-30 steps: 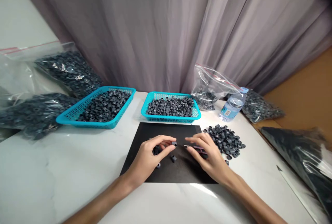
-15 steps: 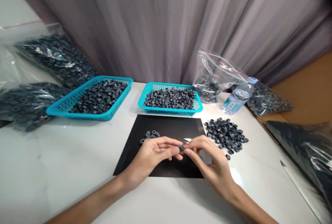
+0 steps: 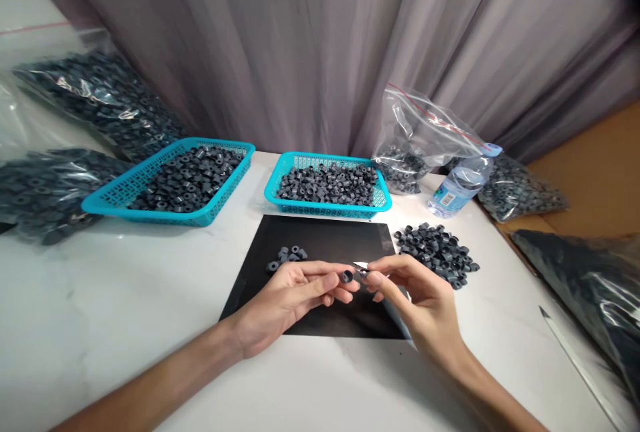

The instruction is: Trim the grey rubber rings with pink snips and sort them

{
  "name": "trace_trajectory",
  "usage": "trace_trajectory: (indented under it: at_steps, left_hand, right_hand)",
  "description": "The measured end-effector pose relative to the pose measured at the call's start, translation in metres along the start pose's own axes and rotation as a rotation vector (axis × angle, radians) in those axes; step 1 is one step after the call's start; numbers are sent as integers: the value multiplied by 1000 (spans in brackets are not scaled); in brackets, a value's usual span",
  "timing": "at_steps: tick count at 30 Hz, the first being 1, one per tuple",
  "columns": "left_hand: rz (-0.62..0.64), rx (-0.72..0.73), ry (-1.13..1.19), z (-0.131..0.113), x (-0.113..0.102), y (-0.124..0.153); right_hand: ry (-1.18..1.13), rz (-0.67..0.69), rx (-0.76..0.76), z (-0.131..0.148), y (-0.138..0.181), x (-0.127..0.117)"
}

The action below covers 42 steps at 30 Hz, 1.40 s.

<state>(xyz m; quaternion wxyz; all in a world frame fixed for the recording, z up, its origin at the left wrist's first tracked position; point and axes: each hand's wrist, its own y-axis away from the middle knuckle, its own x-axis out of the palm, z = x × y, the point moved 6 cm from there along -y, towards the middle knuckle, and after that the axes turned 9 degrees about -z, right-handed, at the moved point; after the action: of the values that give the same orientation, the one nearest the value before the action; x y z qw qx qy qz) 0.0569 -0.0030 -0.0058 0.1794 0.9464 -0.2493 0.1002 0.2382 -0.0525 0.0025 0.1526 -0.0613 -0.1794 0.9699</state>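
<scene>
Above the black mat (image 3: pixel 260 299), my left hand (image 3: pixel 293 302) pinches a small dark cylindrical ring (image 3: pixel 347 277) between thumb and fingertips, its hollow end facing me. My right hand (image 3: pixel 415 289) is closed, thumb against fingers, on a small tool with a pointed silver blade (image 3: pixel 361 265). The blade points left, just beside the ring; its handle is hidden by the fingers. Behind my left hand a few loose grey cylinders with holes (image 3: pixel 289 254) lie on the mat. A pile of dark hollow pieces (image 3: pixel 440 253) lies beyond my right hand.
Two blue baskets, left (image 3: pixel 207 217) and middle (image 3: pixel 327 208), hold many dark pieces. Filled plastic bags stand at left (image 3: pixel 100 99) and back right (image 3: pixel 400 162). A water bottle (image 3: pixel 463 182) leans near the pile. Cardboard (image 3: pixel 595 172) and a dark bag (image 3: pixel 575 279) border the right.
My hands have drawn slightly apart. The ring in my left hand now shows its open end, and the blade in my right hand is more exposed. The view has shifted slightly.
</scene>
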Motion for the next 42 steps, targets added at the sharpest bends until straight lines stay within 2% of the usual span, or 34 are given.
trace_trajectory:
  at_steps: [4,9,14,19,21,28,36,42]
  left_hand:
    - [-24,52,-91,-1,-2,-2]
    - [-151,170,-248,-8,-12,-4]
    - [-172,273,-333,-9,-15,-5]
    - [-194,630,-646,-19,-6,3]
    - [-210,704,-719,-21,-2,7]
    - [-248,702,-688,-21,-4,8]
    - [-225,808,-764,-28,-1,12]
    - [-207,797,-742,-27,2,12]
  right_hand:
    - [-15,43,-21,2,3,7]
    - [94,47,-95,3,5,12]
    - [147,32,-33,-4,9,18]
    - [0,47,132,-15,9,21]
    - [-86,35,193,-17,7,21]
    - [-256,74,342,-22,6,27]
    - [-318,79,409,-32,7,28]
    - [-339,89,458,-35,7,27]
